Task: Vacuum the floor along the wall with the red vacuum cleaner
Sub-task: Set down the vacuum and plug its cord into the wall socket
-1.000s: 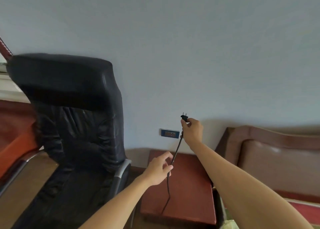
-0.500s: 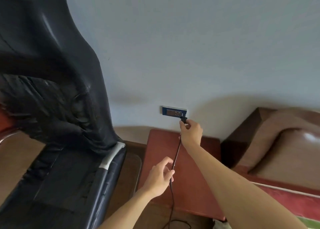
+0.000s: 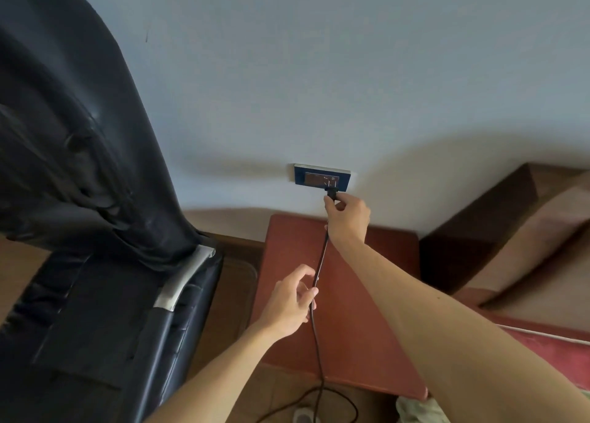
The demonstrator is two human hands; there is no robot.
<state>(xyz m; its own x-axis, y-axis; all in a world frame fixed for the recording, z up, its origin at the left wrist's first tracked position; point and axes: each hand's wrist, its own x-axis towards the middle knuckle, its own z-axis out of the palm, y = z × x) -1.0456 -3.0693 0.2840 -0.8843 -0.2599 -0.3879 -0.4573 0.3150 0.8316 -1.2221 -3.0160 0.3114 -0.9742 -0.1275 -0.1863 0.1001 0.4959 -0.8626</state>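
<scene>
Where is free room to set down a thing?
Bare: the cabinet top left of the cord, and the floor strip between it and the chair. Crowded: below the socket, where the right hand pinches the plug, the left hand the cord.

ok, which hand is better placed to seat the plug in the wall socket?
Right. The right hand pinches the plug, which sits right at the socket. The left hand holds the cord lower down, over the red table, away from the socket.
</scene>
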